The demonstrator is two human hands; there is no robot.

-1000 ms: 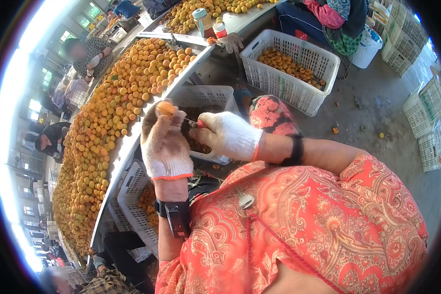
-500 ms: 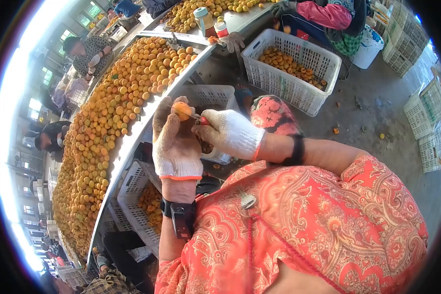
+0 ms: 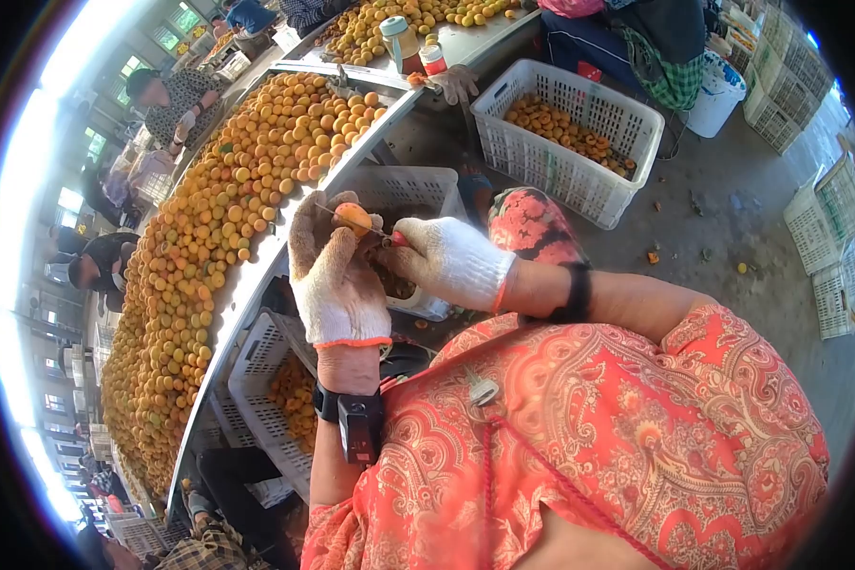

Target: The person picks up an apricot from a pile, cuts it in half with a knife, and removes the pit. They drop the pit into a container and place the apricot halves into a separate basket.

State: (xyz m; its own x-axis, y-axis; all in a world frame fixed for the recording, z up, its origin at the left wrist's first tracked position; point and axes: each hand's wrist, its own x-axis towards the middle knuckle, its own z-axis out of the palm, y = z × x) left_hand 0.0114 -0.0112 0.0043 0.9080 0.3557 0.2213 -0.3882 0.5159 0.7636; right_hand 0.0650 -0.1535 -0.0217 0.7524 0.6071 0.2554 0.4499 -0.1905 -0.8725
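Observation:
An orange fruit [image 3: 353, 217] sits in my gloved left hand [image 3: 335, 280], its fingers and thumb curled around it. My gloved right hand [image 3: 444, 258] is closed on the red handle [image 3: 399, 239] of a small tool. The tool's thin metal shaft reaches to the fruit, and its tip shows at the fruit's far side. A white crate [image 3: 437, 182] stands beneath my hands, with its contents partly hidden by them.
Many orange fruits [image 3: 228, 190] cover a metal-edged table [image 3: 247, 285] at left. A crate of fruit pieces [image 3: 589, 180] stands upper right, another [image 3: 256, 366] lower left. A bottle [image 3: 399, 40] and jar [image 3: 432, 59] stand beyond. Co-workers [image 3: 176, 104] sit across the table.
My left hand has tilted slightly, and the fruit in it has turned against the tool. At the upper right, a co-worker's gloved hand and pink sleeve have moved up, partly out of view.

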